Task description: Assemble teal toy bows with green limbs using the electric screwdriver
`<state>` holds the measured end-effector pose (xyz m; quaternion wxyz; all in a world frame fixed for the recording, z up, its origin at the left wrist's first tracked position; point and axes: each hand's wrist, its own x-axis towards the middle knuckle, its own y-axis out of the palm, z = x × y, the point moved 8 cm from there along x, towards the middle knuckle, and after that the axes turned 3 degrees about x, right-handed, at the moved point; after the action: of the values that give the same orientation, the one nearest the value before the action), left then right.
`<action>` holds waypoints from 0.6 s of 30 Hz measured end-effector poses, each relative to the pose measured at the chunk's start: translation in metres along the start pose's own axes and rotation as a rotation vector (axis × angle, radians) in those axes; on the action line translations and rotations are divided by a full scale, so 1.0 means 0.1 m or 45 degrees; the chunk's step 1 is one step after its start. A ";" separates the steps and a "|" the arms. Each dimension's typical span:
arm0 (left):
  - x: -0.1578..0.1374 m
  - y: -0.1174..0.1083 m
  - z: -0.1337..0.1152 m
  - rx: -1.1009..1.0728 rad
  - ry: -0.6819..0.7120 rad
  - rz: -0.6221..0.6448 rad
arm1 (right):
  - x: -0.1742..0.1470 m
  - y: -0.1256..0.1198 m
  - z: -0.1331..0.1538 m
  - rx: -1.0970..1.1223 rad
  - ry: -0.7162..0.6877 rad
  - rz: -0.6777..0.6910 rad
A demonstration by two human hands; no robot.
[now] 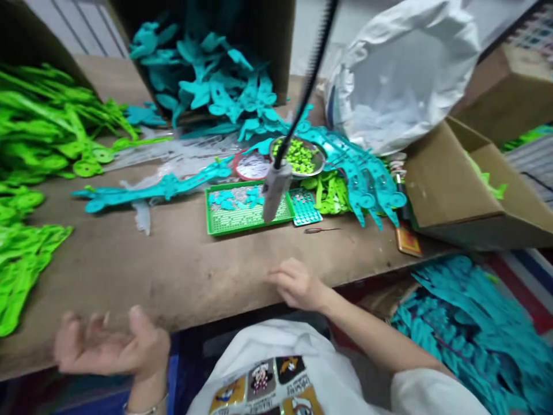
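My left hand (114, 346) is held palm up over the table's front edge, its fingers spread and bent, holding nothing. My right hand (298, 283) is at the front edge of the table, fingers curled in together, and nothing shows in them. Beyond it lie a small thin screwdriver-like tool (322, 230) and a green tray (248, 227) with small grey and teal pieces. A long teal plastic part (166, 188) lies behind my left hand. Over the tray's right side hangs a light grey tool (276, 190) on a coiled black cord.
Lime green parts (43, 127) heap at the left. Teal parts (224, 80) spill from a box behind. A metal bowl (319, 164) holds small green pieces. At right stand a white sack (341, 92), an open carton (449, 196) and stacked teal parts (470, 328).
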<state>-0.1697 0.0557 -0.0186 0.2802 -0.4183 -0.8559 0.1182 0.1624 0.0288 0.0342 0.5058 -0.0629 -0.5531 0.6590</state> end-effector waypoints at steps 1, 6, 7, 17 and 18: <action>-0.09 0.09 -0.26 -0.045 0.212 -0.098 | -0.06 -0.25 -0.19 -0.067 0.065 -0.047; -0.58 0.67 -0.94 -0.187 0.639 0.074 | -0.16 -1.52 -1.36 -0.424 0.526 -0.290; -0.64 0.74 -1.00 -0.160 0.651 0.120 | -0.15 -1.72 -1.59 -0.517 0.642 -0.333; -0.65 0.86 -1.02 0.054 0.537 0.238 | 0.12 -1.91 -2.54 -0.993 1.461 -0.037; -0.65 0.87 -1.02 0.055 0.537 0.253 | 0.14 -1.93 -2.51 -1.001 1.464 -0.066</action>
<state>-0.0223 0.0559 0.0017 0.4489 -0.5097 -0.7302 0.0734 0.4323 0.1826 0.0990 0.6737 -0.5670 -0.3965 0.2598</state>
